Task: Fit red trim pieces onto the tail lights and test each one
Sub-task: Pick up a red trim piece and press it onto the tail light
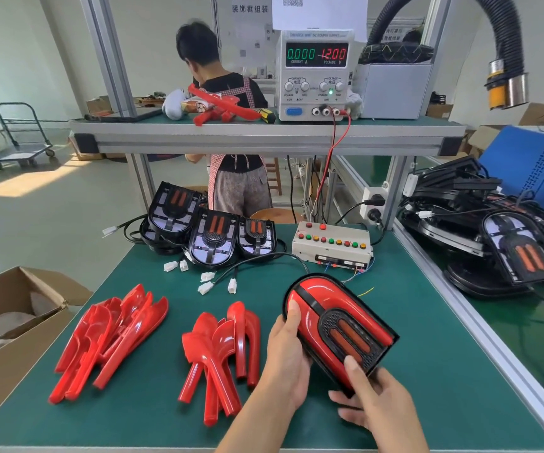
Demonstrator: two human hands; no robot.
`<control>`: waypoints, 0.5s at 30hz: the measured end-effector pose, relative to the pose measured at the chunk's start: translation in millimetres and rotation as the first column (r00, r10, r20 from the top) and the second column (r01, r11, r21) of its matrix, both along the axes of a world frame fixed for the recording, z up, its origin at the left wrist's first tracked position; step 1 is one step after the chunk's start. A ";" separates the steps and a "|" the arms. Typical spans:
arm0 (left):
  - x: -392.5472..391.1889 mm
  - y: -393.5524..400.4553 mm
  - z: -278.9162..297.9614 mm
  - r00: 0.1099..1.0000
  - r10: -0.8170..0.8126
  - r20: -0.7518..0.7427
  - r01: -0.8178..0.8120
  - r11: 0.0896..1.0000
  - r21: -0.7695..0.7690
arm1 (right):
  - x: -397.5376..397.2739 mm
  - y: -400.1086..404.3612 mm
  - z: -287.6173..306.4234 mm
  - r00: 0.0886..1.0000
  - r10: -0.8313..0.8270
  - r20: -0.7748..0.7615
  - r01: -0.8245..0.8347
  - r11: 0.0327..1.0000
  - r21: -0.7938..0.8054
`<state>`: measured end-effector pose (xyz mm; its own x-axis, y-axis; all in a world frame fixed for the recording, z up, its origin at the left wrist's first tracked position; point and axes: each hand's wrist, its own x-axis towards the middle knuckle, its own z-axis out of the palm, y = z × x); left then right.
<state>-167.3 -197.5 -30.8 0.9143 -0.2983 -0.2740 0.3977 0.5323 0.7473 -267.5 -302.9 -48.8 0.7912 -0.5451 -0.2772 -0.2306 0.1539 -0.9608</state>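
The left hand (285,351) and the right hand (370,392) both hold one black plastic tail light with shiny red trim on its front (336,328), lifted a little above the green table mat (427,387) near the front right. The left hand wraps its side with the thumb pressing on the red part. The right hand grips the bottom end, its thumb on the black mesh part. The red trim looks like it is already sitting on this light, so the job now is probably to push it all the way home. To do that well, press along the edges bit by bit, not just in one spot, and look for any gap between red and black. Keep the thin black wire (264,259) at its far end loose so it does not get pulled. The grey test box with coloured buttons (331,245) sits just behind, ready for the test. More loose red trim pieces lie in a left pile (107,341) and a middle pile (221,354), and bare black tail lights (211,240) wait at the back.
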 end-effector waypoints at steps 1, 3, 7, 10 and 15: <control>1.0 1.0 -0.7 1.000 0.009 0.017 -0.010 1.000 0.015 | -0.7 -1.1 0.8 0.995 -0.092 -0.046 0.086 0.988 -0.130; 2.3 3.7 -3.1 0.999 0.013 0.052 -0.014 1.000 0.027 | -3.6 -5.5 7.0 0.946 -0.324 -0.007 0.295 0.873 -0.388; 1.1 5.7 -11.1 0.988 0.000 0.155 -0.015 0.995 0.099 | 4.4 -15.8 40.4 0.955 -0.155 0.253 0.291 0.654 -0.698; 0.0 5.1 -11.7 0.958 -0.082 0.274 0.023 0.977 0.211 | 32.1 -27.1 67.9 0.983 0.082 0.163 0.093 0.546 -0.832; 0.0 5.5 0.4 0.895 -0.244 0.374 0.085 0.916 0.392 | 73.5 -43.1 94.5 0.878 0.471 -0.085 -0.426 0.687 -0.589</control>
<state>-167.3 -191.9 -30.4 0.9127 -0.4085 -0.0057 0.0742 0.1519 0.9856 -193.9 -346.1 45.7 0.9875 -0.1547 0.0309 -0.0574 -0.5346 -0.8432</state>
